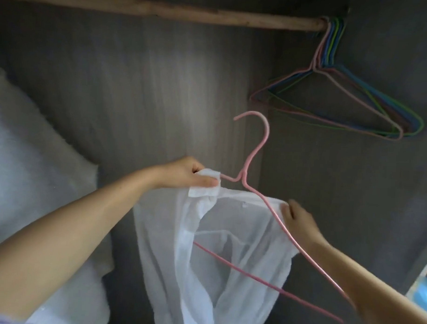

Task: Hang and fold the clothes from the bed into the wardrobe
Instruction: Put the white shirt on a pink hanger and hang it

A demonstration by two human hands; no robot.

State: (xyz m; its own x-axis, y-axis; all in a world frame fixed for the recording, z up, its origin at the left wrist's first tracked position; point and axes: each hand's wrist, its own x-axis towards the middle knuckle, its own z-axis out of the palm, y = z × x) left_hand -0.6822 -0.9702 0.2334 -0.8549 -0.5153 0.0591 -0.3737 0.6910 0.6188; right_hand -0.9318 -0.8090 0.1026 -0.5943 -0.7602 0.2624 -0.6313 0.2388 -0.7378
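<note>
A sheer white shirt (204, 258) hangs low in the middle of the head view, partly threaded onto a pink wire hanger (255, 148) whose hook points up and left. My left hand (183, 173) grips the shirt's collar together with the hanger's left shoulder. At the hanger's right arm, my right hand (297, 220) pinches the shirt's edge. Through the thin cloth the hanger's lower bar shows. Above runs the wardrobe's wooden rail (164, 12).
Several empty wire hangers (343, 101) in pink, blue and green hang at the rail's right end against the grey side wall. A big white wrapped bundle (26, 167) fills the wardrobe's left side. A blue object (424, 294) sits at the right edge.
</note>
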